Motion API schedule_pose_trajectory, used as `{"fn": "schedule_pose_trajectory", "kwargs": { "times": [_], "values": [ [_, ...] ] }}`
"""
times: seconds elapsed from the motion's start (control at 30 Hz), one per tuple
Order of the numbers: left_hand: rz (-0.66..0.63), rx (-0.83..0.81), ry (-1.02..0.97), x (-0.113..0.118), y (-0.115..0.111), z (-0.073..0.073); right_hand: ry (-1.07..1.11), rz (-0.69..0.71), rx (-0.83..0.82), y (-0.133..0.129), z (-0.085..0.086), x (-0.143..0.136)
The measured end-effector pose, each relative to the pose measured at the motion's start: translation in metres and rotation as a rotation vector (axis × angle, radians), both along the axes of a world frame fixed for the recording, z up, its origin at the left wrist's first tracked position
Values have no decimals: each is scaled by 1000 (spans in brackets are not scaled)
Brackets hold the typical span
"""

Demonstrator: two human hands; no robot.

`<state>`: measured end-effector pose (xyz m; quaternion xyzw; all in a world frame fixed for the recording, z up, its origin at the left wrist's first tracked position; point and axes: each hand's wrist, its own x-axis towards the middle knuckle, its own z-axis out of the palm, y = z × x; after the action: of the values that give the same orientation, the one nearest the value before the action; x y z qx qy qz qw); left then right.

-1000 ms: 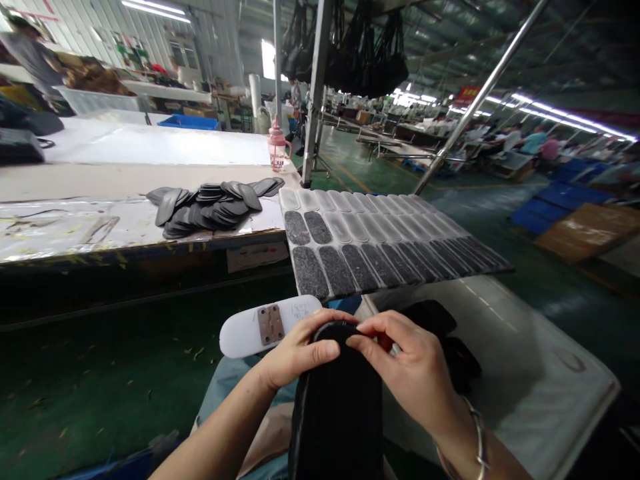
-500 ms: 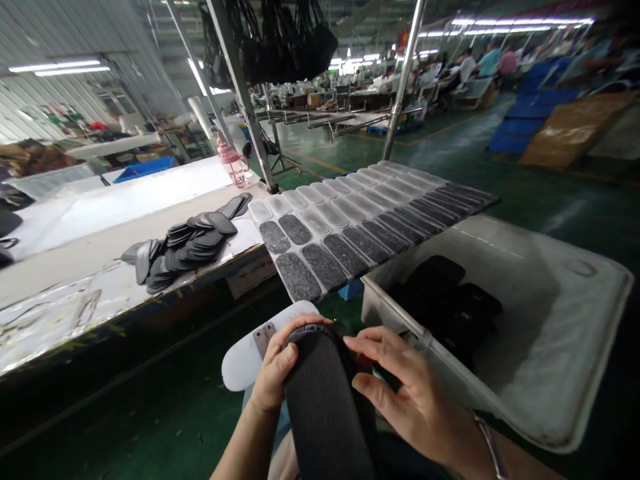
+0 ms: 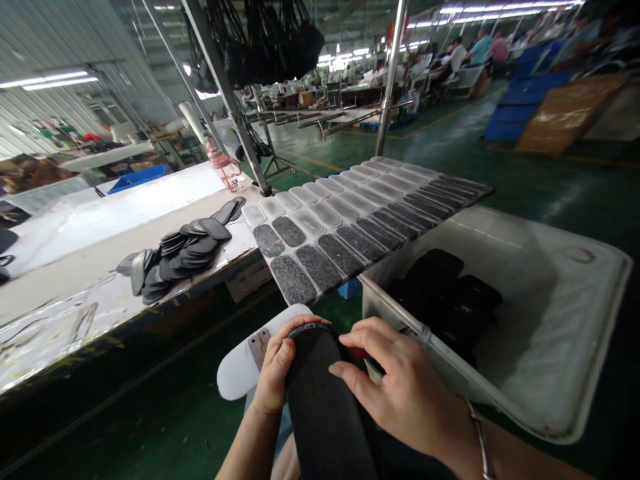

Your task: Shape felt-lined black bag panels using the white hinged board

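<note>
A long black padded piece (image 3: 325, 407) with a rounded far end lies in front of me, its near end running out of view. My left hand (image 3: 277, 363) is closed round the far left of that end, thumb on the top face and fingers over the rim. At its right edge my right hand (image 3: 395, 373) holds the border between thumb and fingers; the fingertips beneath are partly hidden. Just beyond my left hand is a white rounded board (image 3: 240, 370) with a metal plate screwed to it. Past that a tilted panel (image 3: 345, 277) bears rows of flat oval pads, grey and black.
A heap of dark oval pads (image 3: 187, 253) lies on the long table (image 3: 75, 267) at left, near a pink bottle (image 3: 223, 167). Right of me stands a white bin (image 3: 540, 320) with black pieces (image 3: 450, 300) inside. Metal poles (image 3: 390, 80) rise behind the panel.
My right hand has moved left, its thumb now over the top face of the black piece. My left hand keeps its hold. The whole view has shifted slightly.
</note>
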<state>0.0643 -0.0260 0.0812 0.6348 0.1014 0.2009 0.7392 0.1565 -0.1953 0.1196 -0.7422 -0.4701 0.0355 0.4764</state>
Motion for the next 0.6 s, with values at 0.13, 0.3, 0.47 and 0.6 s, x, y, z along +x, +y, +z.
{"fn": "schedule_pose_trajectory", "kwargs": {
  "times": [0.13, 0.3, 0.47, 0.6],
  "values": [
    [1, 28, -9, -1, 6, -7, 24, -11, -73, 8, 4, 0],
    [3, 37, -26, -4, 9, -11, 89, -32, -72, 15, 5, 1],
    [16, 20, -42, -6, 8, -13, 173, 5, -122, 19, 2, -3],
    [13, 43, -62, -6, 10, -12, 148, -11, -125, 21, -1, -6]
  ]
}}
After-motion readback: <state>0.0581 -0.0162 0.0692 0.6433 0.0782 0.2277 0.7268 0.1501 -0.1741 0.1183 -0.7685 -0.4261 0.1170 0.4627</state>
